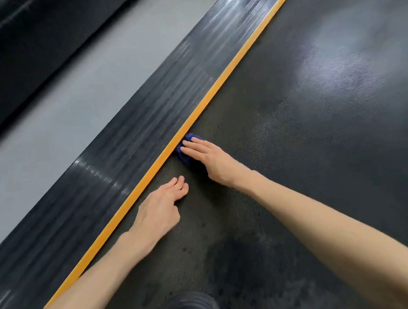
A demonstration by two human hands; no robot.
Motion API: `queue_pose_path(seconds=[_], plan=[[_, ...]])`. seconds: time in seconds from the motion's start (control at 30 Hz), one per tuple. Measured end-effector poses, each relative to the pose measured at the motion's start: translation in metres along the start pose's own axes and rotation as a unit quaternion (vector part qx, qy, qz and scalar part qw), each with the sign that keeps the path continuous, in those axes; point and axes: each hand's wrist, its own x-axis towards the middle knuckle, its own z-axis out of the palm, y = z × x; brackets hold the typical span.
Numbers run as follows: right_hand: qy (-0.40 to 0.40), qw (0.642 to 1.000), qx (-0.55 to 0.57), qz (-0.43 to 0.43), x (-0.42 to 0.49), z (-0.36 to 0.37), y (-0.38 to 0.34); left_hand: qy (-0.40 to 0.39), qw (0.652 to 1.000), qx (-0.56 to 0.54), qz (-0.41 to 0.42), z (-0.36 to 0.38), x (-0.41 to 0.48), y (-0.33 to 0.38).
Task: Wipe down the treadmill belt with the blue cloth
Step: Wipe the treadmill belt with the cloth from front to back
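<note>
Most likely a gym or exercise room, public or at home not possible to tell. Given away by a wide treadmill belt (320,144) of dark dimpled rubber, edged with an orange strip (217,89) and a ribbed black side rail (145,115) with worn shiny patches. Beside it plain smooth grey floor (69,97); beyond that a low black bulk (3,48), too dim to identify.

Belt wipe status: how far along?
Done: nothing clearly finished. In hand: right hand presses the blue cloth onto the belt beside the orange strip; left hand rests on the belt. Left: dark speckles near the shoe, likely most of the belt.
</note>
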Motion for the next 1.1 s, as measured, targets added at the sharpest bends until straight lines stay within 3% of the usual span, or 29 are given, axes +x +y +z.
queue_pose_path(seconds=[0.07,0.2,0.27,0.33,0.43,0.5,0.6,0.7,0.77,0.8,0.9,0.97,1.03,1.1], plan=[[0.003,1.000,-0.022,-0.011,0.003,-0.011,0.023,-0.004,1.000,-0.009,0.003,0.001,-0.001,-0.003],[0.118,0.971,0.001,0.207,0.014,-0.029,0.053,-0.039,0.999,-0.034,0.009,-0.002,-0.002,-0.003],[0.164,0.952,0.011,0.259,0.015,-0.025,0.034,-0.053,0.997,-0.045,0.015,-0.005,-0.002,-0.004],[0.171,0.966,0.017,0.195,0.006,-0.010,0.008,-0.048,0.997,-0.052,0.013,-0.005,0.001,-0.005],[0.053,0.998,0.025,-0.023,-0.019,0.015,-0.016,-0.028,0.999,-0.042,0.007,-0.002,0.002,-0.003],[0.033,0.997,-0.013,-0.072,-0.020,0.012,0.009,-0.025,0.999,-0.039,0.004,0.002,0.002,-0.005],[0.113,0.989,-0.022,0.096,-0.014,-0.008,0.044,-0.037,0.998,-0.042,0.000,0.002,0.001,-0.008],[0.187,0.947,0.014,0.262,-0.011,-0.023,0.051,0.014,0.999,-0.030,0.041,-0.001,-0.005,-0.007],[0.224,0.939,0.040,0.259,-0.010,-0.019,0.026,0.092,0.995,-0.036,0.022,0.004,-0.012,-0.007],[0.221,0.949,0.051,0.219,-0.012,-0.010,0.009,0.118,0.992,-0.034,-0.002,0.007,-0.016,-0.009],[0.111,0.990,0.068,0.052,-0.029,0.028,-0.041,0.119,0.993,-0.010,-0.026,0.022,-0.026,-0.015],[0.042,0.995,0.089,-0.013,-0.037,0.032,-0.038,0.114,0.993,0.000,0.001,0.026,-0.032,-0.018],[0.062,0.990,0.125,0.021,-0.034,0.018,-0.012,0.116,0.993,0.010,0.021,0.027,-0.037,-0.023],[0.144,0.971,0.132,0.136,-0.032,0.002,0.014,0.116,0.992,0.036,0.022,0.028,-0.045,-0.027]])
